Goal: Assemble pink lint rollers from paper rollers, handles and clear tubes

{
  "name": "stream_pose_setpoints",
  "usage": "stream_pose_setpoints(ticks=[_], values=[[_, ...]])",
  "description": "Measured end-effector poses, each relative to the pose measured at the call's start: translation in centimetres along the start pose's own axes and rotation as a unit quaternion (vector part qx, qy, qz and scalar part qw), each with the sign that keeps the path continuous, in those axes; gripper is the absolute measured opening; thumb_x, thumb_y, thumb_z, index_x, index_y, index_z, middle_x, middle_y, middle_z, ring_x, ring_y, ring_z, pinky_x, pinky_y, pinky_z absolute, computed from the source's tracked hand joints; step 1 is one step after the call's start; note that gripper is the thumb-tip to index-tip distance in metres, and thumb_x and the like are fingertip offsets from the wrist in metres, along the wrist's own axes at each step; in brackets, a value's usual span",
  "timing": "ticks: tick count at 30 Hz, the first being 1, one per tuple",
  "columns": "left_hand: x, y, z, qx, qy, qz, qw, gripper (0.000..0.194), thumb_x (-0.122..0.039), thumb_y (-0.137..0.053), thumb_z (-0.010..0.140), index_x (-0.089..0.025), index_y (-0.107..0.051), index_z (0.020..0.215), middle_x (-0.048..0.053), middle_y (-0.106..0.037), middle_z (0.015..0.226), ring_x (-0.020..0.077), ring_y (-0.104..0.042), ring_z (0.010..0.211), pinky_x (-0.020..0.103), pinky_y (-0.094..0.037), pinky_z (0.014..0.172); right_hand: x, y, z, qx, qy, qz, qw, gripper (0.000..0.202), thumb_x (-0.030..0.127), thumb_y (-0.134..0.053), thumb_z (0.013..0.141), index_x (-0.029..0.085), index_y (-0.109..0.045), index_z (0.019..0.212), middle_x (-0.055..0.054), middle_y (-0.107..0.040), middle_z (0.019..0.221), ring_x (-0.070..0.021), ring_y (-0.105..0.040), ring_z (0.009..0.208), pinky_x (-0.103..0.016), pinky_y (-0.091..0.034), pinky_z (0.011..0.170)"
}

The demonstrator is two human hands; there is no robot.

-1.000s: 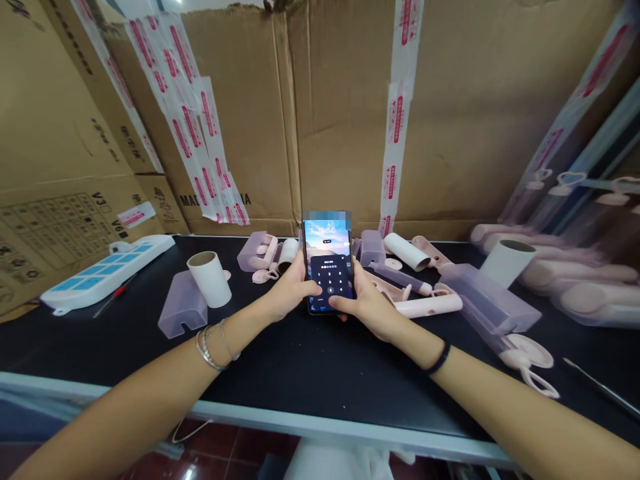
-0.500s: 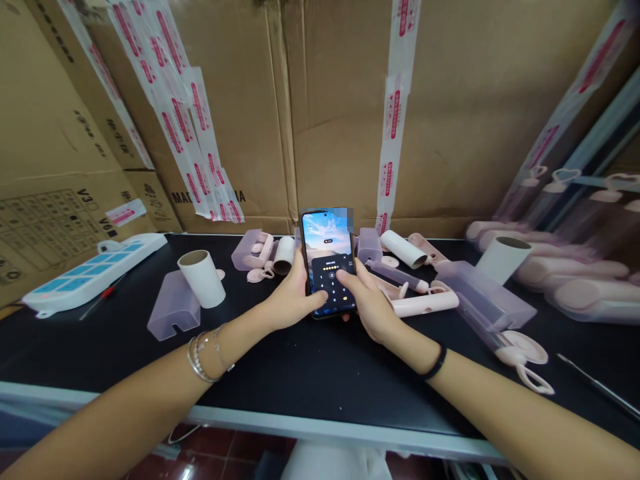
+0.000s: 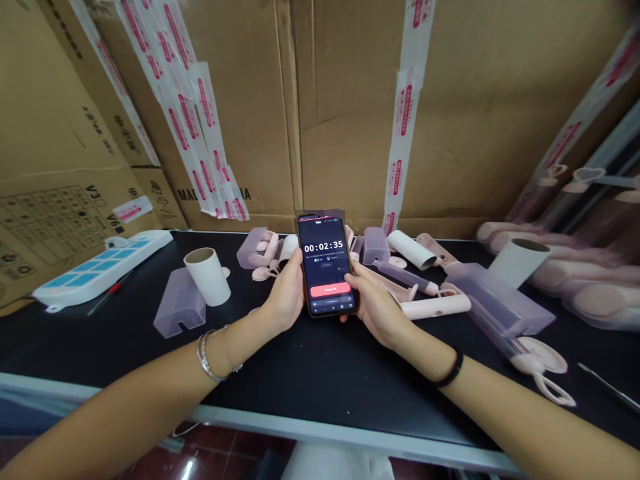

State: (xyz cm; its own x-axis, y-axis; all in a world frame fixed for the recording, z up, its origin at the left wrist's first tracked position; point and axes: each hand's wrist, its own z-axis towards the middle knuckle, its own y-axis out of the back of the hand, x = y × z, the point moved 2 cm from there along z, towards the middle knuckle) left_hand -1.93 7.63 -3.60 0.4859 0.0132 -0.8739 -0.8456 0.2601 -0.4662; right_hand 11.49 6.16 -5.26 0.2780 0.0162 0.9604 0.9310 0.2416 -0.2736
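Both hands hold a smartphone point(image 3: 327, 267) upright above the middle of the black table. Its lit screen shows a timer at 00:02:35 and a red button. My left hand point(image 3: 286, 290) is closed along the phone's left edge. Around the right edge, my right hand point(image 3: 376, 303) is wrapped, with its thumb by the lower right of the screen. Behind the phone lie pink and translucent purple plastic parts, among them a pink holder piece point(image 3: 435, 307) and a white cardboard tube point(image 3: 411, 249).
On the left are a power strip point(image 3: 107, 269), a red-handled screwdriver point(image 3: 115, 288), a purple cover point(image 3: 180, 303) and a white tube point(image 3: 207, 277). To the right lie another purple cover point(image 3: 500, 297), a metal tool point(image 3: 607, 387) and several pink-capped items. Cardboard point(image 3: 345, 133) walls the back.
The phone screen has switched from a number keypad to the timer page. My left thumb has moved off the screen to the phone's edge. The camera view has shifted slightly.
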Motion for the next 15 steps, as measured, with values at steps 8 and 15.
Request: stream_pose_setpoints(ticks=[8, 15], values=[[0.32, 0.20, -0.11, 0.042, 0.008, -0.016, 0.999, 0.049, -0.050, -0.033, 0.097, -0.016, -0.066, 0.111, 0.010, -0.073, 0.106, 0.0290, -0.067, 0.103, 0.047, -0.051, 0.096, 0.40, -0.39, -0.44, -0.011, -0.009, -0.006, 1.000, 0.056, 0.035, -0.060, 0.074, 0.028, -0.049, 0.128, -0.001, -0.057, 0.086, -0.0134, -0.051, 0.061, -0.023, -0.042, 0.039], [-0.09, -0.16, -0.43, -0.035, -0.003, -0.018, 0.999, 0.039, -0.039, -0.035, 0.099, -0.020, -0.061, 0.121, 0.007, -0.072, 0.112, 0.0254, -0.065, 0.108, 0.046, -0.047, 0.103, 0.32, -0.29, -0.38, -0.005, 0.001, -0.010, 1.000, 0.055, 0.042, -0.056, 0.080, 0.029, -0.046, 0.133, -0.003, -0.061, 0.094, -0.0127, -0.051, 0.059, -0.023, -0.042, 0.039]])
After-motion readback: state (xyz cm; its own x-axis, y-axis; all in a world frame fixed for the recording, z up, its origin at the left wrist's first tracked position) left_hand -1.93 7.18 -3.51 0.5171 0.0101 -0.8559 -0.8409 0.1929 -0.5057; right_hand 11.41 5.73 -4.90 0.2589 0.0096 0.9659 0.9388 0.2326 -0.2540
